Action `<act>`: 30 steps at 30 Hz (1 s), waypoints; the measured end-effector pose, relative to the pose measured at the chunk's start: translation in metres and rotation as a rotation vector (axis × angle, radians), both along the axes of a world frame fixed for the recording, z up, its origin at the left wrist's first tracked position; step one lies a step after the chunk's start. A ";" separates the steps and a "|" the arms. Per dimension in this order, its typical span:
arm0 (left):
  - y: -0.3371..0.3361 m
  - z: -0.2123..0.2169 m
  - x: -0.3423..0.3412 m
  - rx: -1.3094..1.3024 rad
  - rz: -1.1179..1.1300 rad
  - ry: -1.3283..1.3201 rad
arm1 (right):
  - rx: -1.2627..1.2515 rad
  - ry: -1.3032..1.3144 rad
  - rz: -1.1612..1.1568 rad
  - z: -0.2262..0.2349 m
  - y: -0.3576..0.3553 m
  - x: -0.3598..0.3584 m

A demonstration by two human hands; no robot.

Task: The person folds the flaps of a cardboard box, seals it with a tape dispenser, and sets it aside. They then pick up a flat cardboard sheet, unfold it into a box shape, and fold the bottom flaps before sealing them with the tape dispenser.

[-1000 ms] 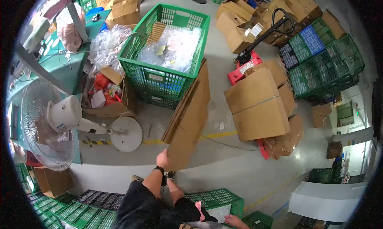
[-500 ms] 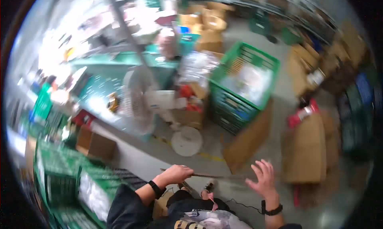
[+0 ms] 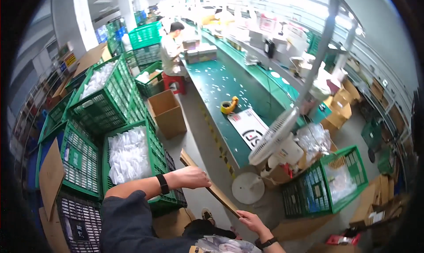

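Both my hands hold a flat piece of brown cardboard [image 3: 221, 197], seen nearly edge-on and slanting from upper left to lower right in front of my body. My left hand [image 3: 191, 177] closes over its upper edge near the middle, fingers hidden behind it. At its lower right end, my right hand [image 3: 251, 222] pinches the corner. Left of the cardboard stands a green crate [image 3: 152, 153] filled with white plastic-wrapped packets [image 3: 128, 155]. Beyond lies a green-topped workbench [image 3: 207, 92] carrying a yellow tape dispenser [image 3: 229, 105] and a white printed sheet [image 3: 248, 127].
An open cardboard box [image 3: 168, 114] sits on the floor by the crates. A white pedestal fan [image 3: 276, 134] with a round base [image 3: 248, 188] stands at the bench end. Right of it is a green crate [image 3: 304, 189] holding clear plastic. Another person [image 3: 170, 50] sits at the bench's far left.
My view has swung left, bringing the crates and bench into sight. My right hand, open and apart before, now grips the cardboard's end. The left hand keeps its hold.
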State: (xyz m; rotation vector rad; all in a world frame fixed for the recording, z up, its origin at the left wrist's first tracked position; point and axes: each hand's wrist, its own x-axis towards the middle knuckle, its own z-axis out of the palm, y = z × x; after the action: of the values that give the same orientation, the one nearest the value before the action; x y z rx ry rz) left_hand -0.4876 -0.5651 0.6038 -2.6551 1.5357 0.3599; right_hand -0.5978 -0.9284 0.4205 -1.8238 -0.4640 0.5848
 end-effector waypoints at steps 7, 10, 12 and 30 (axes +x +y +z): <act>0.097 0.029 0.044 0.102 0.050 -0.177 | -0.062 -0.321 0.066 0.066 0.126 0.082; 0.114 0.049 0.075 0.159 0.063 -0.316 | -0.085 -0.423 -0.009 0.083 0.172 0.112; 0.144 0.053 0.106 0.059 0.055 -0.622 | -0.084 -0.425 -0.110 0.079 0.208 0.140; 0.208 -0.197 0.177 -0.568 1.087 0.401 | -0.200 -0.206 -0.247 -0.035 0.470 0.499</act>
State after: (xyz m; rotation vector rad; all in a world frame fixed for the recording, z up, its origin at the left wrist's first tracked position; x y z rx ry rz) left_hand -0.3101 -0.3576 0.4069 -3.8333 -0.0094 0.5629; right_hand -0.0990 -0.4581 0.3852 -2.1063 -0.3177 0.2825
